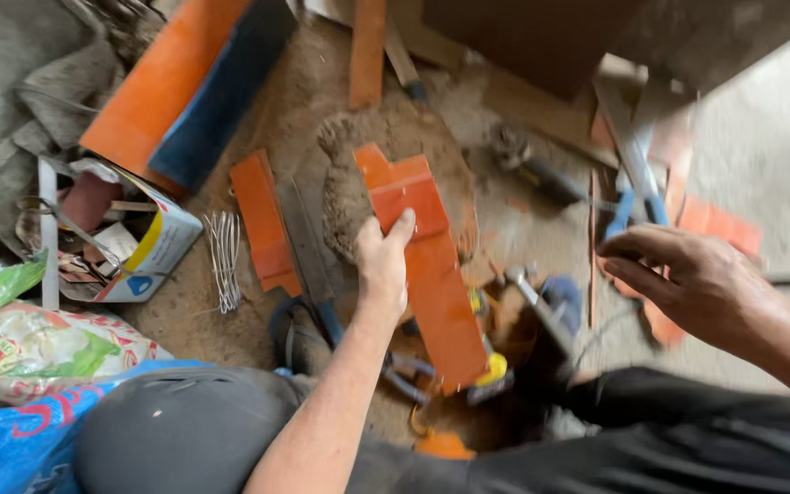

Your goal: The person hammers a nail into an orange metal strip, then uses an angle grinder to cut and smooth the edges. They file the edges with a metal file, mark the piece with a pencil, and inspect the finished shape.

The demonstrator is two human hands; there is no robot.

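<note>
left hand (384, 261) grips orange tile (422, 256) | right hand (688, 279) apart, empty

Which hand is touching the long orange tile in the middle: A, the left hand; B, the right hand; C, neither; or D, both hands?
A: the left hand rests its fingers on the long orange tile, while the right hand hangs off to the side, apart from it.
</note>
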